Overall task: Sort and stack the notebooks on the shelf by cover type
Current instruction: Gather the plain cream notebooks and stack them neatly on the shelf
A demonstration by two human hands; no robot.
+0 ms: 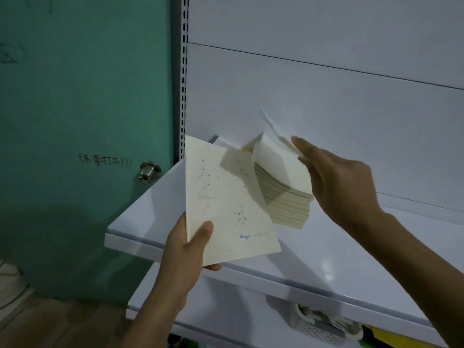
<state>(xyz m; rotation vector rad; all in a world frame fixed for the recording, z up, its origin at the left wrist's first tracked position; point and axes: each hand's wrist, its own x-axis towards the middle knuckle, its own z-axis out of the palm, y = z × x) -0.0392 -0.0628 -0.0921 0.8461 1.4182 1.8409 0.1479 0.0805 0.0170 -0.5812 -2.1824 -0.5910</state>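
Note:
My left hand (193, 244) grips the lower left corner of a cream notebook (226, 212) with blue constellation dots, held tilted in front of the white shelf (326, 249). Behind it a thick stack of notebooks (286, 197) rests on the shelf board. My right hand (336, 179) pinches the far edge of the stack's top notebooks (276, 139) and lifts them, so their covers stand up and fan apart. A yellow edge (247, 148) shows at the back of the stack.
The shelf's white back panel (326, 71) rises behind the stack. A slotted upright (184, 71) marks the shelf's left side, beside a green door (82, 121) with a metal knob (149, 171). A white perforated basket (324, 325) sits on the lower shelf.

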